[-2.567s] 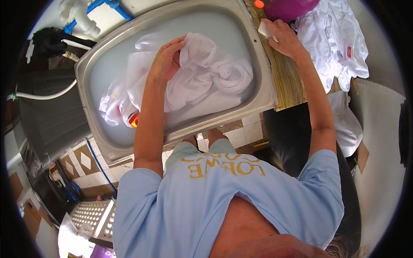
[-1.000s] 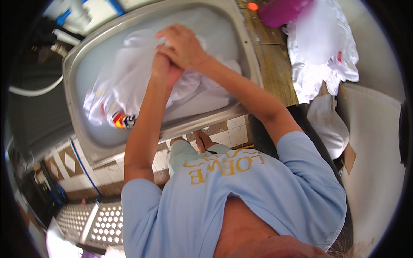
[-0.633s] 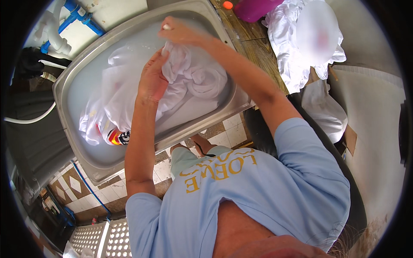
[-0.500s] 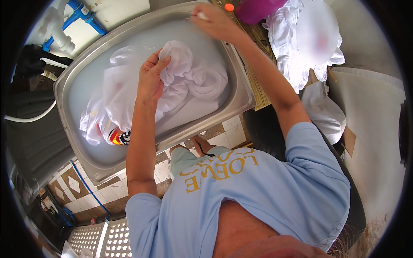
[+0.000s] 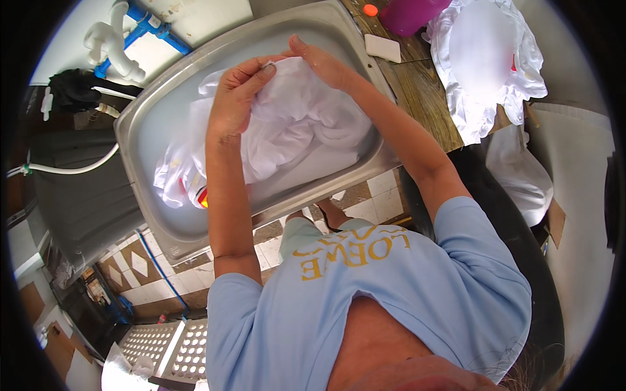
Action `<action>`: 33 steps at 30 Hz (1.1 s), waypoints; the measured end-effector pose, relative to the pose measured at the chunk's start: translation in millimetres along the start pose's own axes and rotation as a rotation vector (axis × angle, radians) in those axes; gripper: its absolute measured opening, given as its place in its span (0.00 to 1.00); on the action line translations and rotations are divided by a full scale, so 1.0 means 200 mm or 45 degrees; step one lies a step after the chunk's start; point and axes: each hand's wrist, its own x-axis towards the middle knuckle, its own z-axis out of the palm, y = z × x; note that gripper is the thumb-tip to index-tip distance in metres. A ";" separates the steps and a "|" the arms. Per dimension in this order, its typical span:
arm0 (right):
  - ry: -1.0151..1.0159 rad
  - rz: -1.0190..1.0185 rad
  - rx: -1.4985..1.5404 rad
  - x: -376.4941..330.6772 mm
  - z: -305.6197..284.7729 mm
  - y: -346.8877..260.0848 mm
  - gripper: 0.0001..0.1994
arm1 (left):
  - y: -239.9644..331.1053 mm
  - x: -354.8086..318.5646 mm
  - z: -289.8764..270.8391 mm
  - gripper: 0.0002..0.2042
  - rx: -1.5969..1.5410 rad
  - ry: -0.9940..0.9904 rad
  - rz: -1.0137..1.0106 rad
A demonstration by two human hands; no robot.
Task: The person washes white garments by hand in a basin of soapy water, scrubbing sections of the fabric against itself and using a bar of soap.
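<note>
Metal sink holds bunched white cloth, lower folds hidden underwater (red print barely readable). Left hand and right hand both clench the cloth's far edge.

1. Both hands are up over the steel sink, at about eleven o'clock in the view.
2. The left hand grips a bunched fold of the wet white garment, fingers curled into the cloth.
3. The right hand presses the same cloth at its twelve o'clock edge, fingertips close to the left hand's.
4. A white soap bar lies on the wooden counter at one o'clock.
5. A heap of white clothes sits at two o'clock, beside a magenta jug.
</note>
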 end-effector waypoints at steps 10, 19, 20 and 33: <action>0.193 -0.145 0.753 -0.10 -0.02 -0.07 0.10 | -0.10 0.07 -0.37 0.07 0.711 0.036 -0.195; 0.073 0.167 1.718 0.09 0.03 0.47 0.12 | -0.41 0.15 0.32 0.11 0.570 -0.151 0.363; -0.009 0.141 1.830 0.08 0.09 0.43 0.12 | -0.47 0.10 0.39 0.11 1.121 -0.124 0.617; 0.409 -0.037 1.579 0.08 0.19 0.37 0.17 | -0.58 0.38 0.07 0.14 1.110 0.305 0.694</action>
